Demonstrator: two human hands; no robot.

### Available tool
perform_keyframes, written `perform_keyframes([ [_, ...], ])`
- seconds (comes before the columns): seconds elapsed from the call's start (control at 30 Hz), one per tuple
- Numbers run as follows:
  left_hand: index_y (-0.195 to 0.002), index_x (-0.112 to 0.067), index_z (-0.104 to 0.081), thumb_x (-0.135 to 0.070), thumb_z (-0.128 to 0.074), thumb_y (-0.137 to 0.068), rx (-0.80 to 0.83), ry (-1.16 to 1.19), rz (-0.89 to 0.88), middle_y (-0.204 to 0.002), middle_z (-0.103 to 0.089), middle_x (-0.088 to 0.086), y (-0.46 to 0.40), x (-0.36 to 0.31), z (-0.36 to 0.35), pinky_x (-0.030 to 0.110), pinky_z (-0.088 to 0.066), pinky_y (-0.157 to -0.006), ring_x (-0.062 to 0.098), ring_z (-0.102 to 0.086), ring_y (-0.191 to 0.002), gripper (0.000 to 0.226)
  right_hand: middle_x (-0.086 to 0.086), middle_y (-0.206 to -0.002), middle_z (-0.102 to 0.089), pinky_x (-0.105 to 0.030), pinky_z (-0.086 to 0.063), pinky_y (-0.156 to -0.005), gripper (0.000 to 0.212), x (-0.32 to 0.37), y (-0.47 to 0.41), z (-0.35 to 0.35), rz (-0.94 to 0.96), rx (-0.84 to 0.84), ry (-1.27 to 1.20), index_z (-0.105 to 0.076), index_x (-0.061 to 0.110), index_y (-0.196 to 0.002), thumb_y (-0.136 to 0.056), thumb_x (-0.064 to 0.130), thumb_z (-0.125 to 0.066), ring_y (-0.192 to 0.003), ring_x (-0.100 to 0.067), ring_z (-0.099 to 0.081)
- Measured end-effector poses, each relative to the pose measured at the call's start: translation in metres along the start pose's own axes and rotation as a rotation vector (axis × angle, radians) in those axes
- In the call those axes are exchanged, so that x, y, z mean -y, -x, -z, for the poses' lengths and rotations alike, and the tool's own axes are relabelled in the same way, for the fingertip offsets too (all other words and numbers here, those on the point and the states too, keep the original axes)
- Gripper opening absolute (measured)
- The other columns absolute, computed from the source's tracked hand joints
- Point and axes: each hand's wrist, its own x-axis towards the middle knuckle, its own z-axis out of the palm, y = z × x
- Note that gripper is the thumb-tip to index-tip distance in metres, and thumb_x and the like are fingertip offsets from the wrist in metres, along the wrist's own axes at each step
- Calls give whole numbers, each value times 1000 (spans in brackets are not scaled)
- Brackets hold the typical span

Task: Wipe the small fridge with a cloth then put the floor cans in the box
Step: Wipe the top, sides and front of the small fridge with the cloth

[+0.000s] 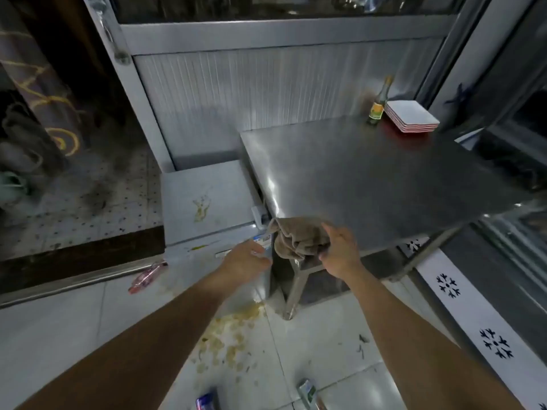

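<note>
Right hand (340, 250) grip closed on brown cloth (296, 238) at table (370, 173) corner, left hand (247, 258) open, reaching forward

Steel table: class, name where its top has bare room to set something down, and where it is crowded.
The steel table is bare from the cloth at its near-left corner across the middle. Only the far-right corner is crowded, by the bottle and stacked plates.

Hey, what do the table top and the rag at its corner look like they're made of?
The table top looks like brushed stainless steel: grey, with soft streaky reflections. The rag looks like brown terry or similar soft fabric; it bunches in limp folds under the right hand.
</note>
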Motion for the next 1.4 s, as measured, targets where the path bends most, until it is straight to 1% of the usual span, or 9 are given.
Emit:
perform_keyframes([
  [0.17, -108, -16, -59, -17, -66, -77, 18, 33, -10, -102, -61, 5, -32, -18, -7, 22, -41, -59, 14, -55, -73, 32, -6, -147, -28, -38, -29, -110, 61, -13, -39, -10, 107, -76, 268, -38, 29, -140, -85, 13, -62, -133, -27, -26],
  [0.37, -108, -21, -52, -21, -77, -70, 76, 45, -34, -106, -60, 1, -48, -27, -10, 24, -45, -76, 19, -60, -95, 45, -12, -106, -64, -33, -43, -81, 24, 1, -60, 5, 238, -187, 129, -65, 5, -103, -93, 6, -43, -100, -30, -59],
  [0.53, -134, -30, -34, -26, -87, -55, 105, 159, -153, -117, -43, -11, -37, -37, 14, 31, -44, -95, 13, -51, -109, 95, -14, -86, -66, -39, -47, -68, 16, 58, -62, 42, 404, -79, 17, -60, 8, -92, -94, 12, -45, -79, -32, -60],
  [0.67, -121, -28, -42, -11, -86, -58, 122, 225, -294, -110, -55, -11, -23, -39, 49, 6, -45, -69, -13, -57, -85, 78, -7, -74, -62, -32, -40, -65, 18, 115, -57, 58, 543, -53, -45, -60, 11, -76, -90, 21, -57, -71, -24, -55],
  [0.77, -131, -18, -37, -12, -85, -59, 43, 248, -260, -125, -52, 1, -10, -34, 81, 25, -50, -87, 10, -54, -110, 87, -2, -69, -59, -27, -35, -62, 21, 160, -54, 56, 621, 43, -88, -61, 11, -72, -87, 25, -61, -68, -17, -53],
  [0.9, -104, -17, -49, -18, -83, -62, -193, 130, -200, -104, -58, 5, 3, -13, 138, 36, -50, -80, 22, -56, -97, 54, 9, -55, -53, -18, -33, -56, 25, 226, -38, 46, 687, 195, -136, -58, 25, -60, -84, 27, -66, -54, 1, -48],
  [1.07, -88, -6, -62, 0, -72, -66, -149, 253, -110, -84, -63, 11, 15, 34, 222, 37, -49, -78, 25, -61, -83, 24, 6, -71, -68, -22, -50, -64, 11, 298, -16, 29, 556, 472, -297, -71, 22, -77, -72, 28, -79, -67, -4, -62],
  [1.17, -78, -9, -63, 2, -65, -70, -163, 432, -86, -80, -67, 12, 23, 72, 268, 39, -50, -83, 28, -63, -80, 14, -5, -94, -71, -28, -56, -79, 36, 333, -6, 9, 377, 672, -252, -68, 10, -101, -68, 9, -81, -89, -15, -68],
  [1.4, -131, -12, -45, -18, -75, -77, -207, 515, 42, -122, -54, 8, 11, 153, 361, 37, -45, -95, 27, -54, -109, 62, -11, -99, -67, -25, -53, -82, 15, 401, 22, -70, 93, 651, -645, -62, 5, -96, -83, -4, -63, -93, -19, -64],
])
